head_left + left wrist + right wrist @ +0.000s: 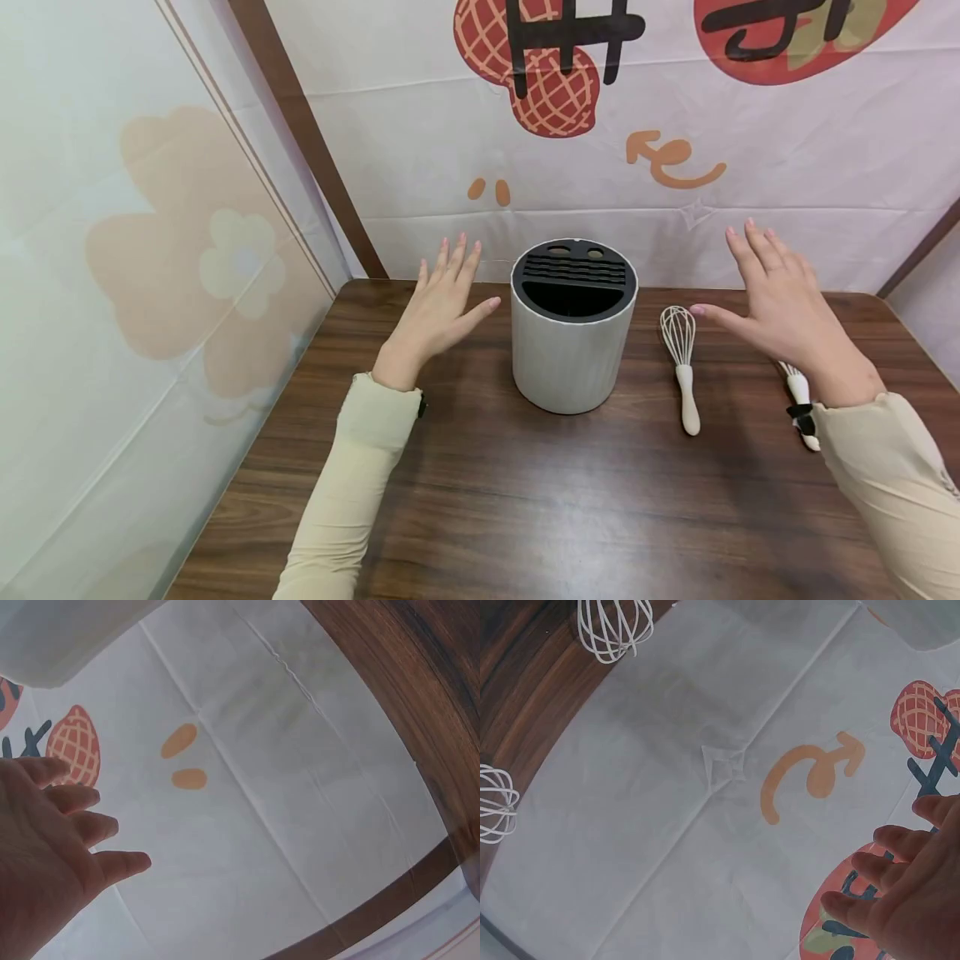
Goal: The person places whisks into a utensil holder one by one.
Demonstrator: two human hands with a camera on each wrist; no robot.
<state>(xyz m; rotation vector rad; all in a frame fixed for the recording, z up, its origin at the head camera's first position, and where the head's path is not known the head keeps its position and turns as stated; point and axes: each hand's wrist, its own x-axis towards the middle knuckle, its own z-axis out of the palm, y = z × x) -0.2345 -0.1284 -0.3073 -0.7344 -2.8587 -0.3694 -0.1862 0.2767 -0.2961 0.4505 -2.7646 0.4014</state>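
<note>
A white round utensil holder [567,367] with a black slotted lid [576,271] stands upright at the table's middle back. My left hand [438,312], fingers straight and spread, hovers to the left of the holder and holds nothing. On the right, my right hand [787,308] is likewise spread and holds nothing. A cream whisk [682,367] lies between the holder and the right hand, its wires pointing to the back. Partly hidden under the right hand and wrist lies a second whisk [799,392]. In the right wrist view the wire heads of both whisks [615,630] show at the left.
The dark wooden table [510,500] reaches back to a white printed cloth [405,133] hanging behind it. Another pale cloth with a flower print [165,258] hangs along the left side. Brown strips [307,133] border the back cloth.
</note>
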